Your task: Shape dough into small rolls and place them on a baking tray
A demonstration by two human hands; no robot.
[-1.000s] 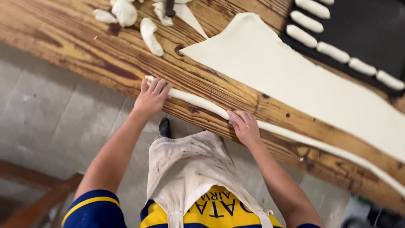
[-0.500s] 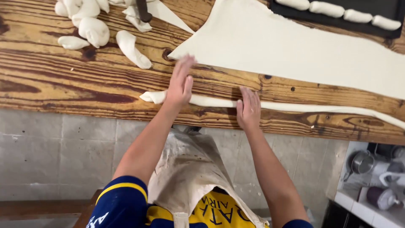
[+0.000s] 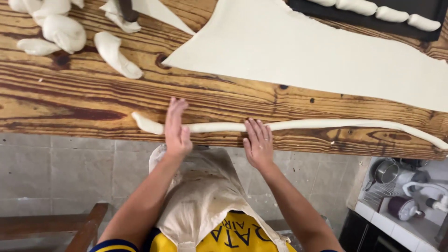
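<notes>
Rolling long dough rope [image 3: 298,125] along near edge of wooden table [image 3: 70,100]. Left hand [image 3: 176,127], right hand [image 3: 258,142] flat, fingers spread, pressing rope, grasping nothing. Hands now nearer table edge than a second ago; rope looks thinner, longer. Dough sheet [image 3: 298,51] beyond.

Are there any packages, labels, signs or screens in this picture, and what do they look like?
No packages, signs or screens show.
Shirt print: dark lettering on the yellow shirt, at the bottom edge below the apron, seen upside down.
</notes>
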